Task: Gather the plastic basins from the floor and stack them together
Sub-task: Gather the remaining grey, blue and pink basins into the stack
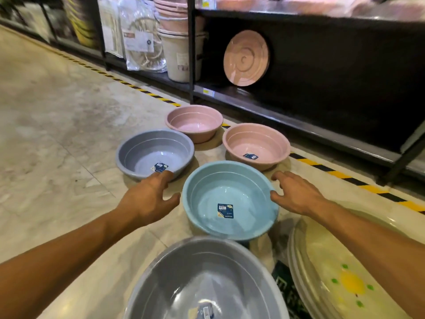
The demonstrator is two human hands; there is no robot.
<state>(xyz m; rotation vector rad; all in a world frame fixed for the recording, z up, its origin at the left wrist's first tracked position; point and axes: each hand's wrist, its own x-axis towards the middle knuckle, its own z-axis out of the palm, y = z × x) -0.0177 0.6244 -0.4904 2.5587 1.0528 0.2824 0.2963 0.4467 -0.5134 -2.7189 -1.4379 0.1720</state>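
I am holding my left grip and right grip open either side of the round light-blue plastic basin, blue sticker inside, sitting on the pale marbled floor beside black shelving.

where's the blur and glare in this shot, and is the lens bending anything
Head view: the blue basin is fairly sharp; the near grey basin at the bottom edge is smeared, with white glare; shelf goods along the top are blurred; the wide lens seems to tilt the right shelf post.
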